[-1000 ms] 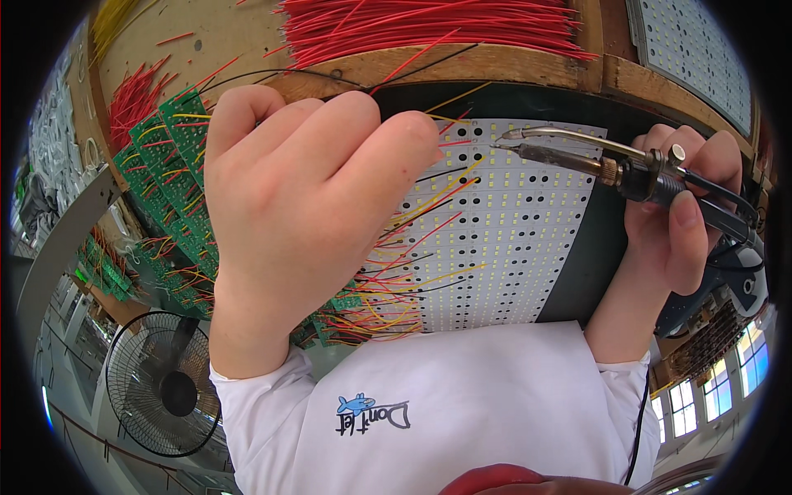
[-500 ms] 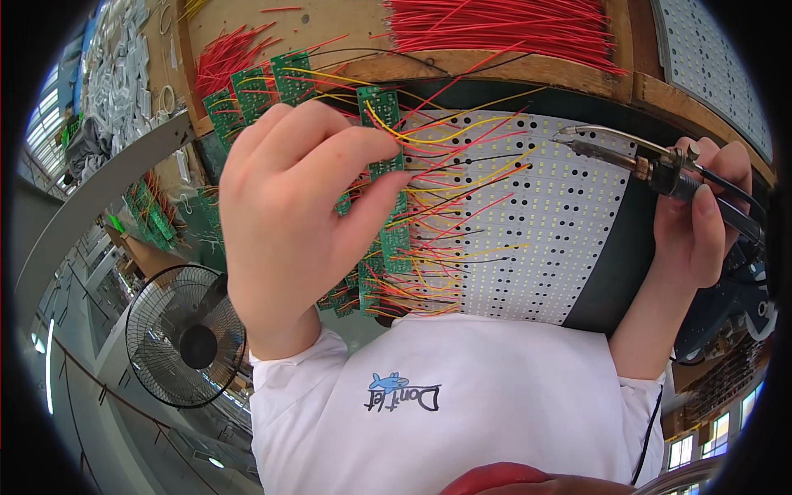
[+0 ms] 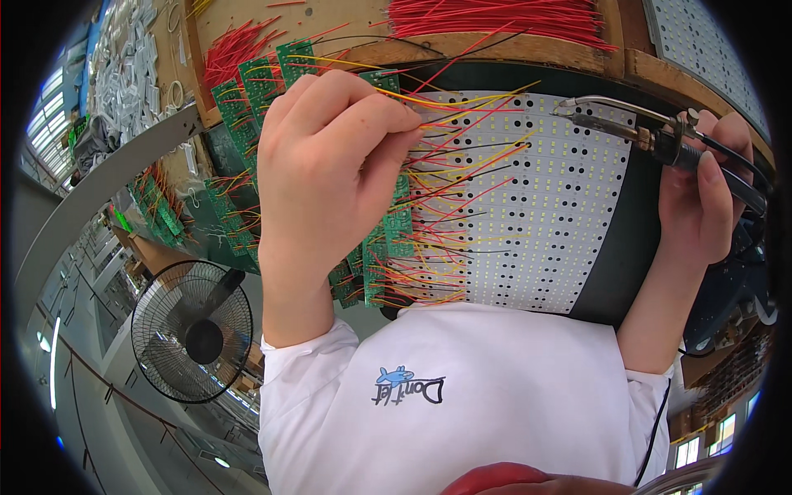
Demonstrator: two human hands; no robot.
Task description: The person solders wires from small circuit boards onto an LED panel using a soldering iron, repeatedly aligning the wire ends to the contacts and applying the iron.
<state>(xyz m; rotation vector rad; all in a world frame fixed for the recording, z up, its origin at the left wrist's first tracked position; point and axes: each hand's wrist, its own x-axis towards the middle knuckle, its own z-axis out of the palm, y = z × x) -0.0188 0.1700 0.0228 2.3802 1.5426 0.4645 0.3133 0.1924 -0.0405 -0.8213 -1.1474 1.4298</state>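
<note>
My left hand (image 3: 330,153) is over the left edge of a white LED panel (image 3: 553,239), thumb and forefinger pinched on a wire among red, yellow and black wires (image 3: 474,104). These wires lead from green circuit boards (image 3: 399,216) lined up along that edge. The hand covers part of the boards, and which wire it pinches is hard to make out. On the right, my right hand (image 3: 701,194) grips a soldering iron (image 3: 660,144) with a thin curved metal tube beside its tip. The tip points left above the panel, apart from the wires.
A wooden-framed tray (image 3: 495,48) along the far side holds bundles of red wires (image 3: 503,18). More wired boards (image 3: 235,124) lie beyond my left hand. White LED sheets (image 3: 709,49) are at far right. A black fan (image 3: 191,330) stands at lower left.
My left thumb and forefinger, apart before, have come together on a wire. The left hand has shifted right and slightly away. The right hand still holds the iron.
</note>
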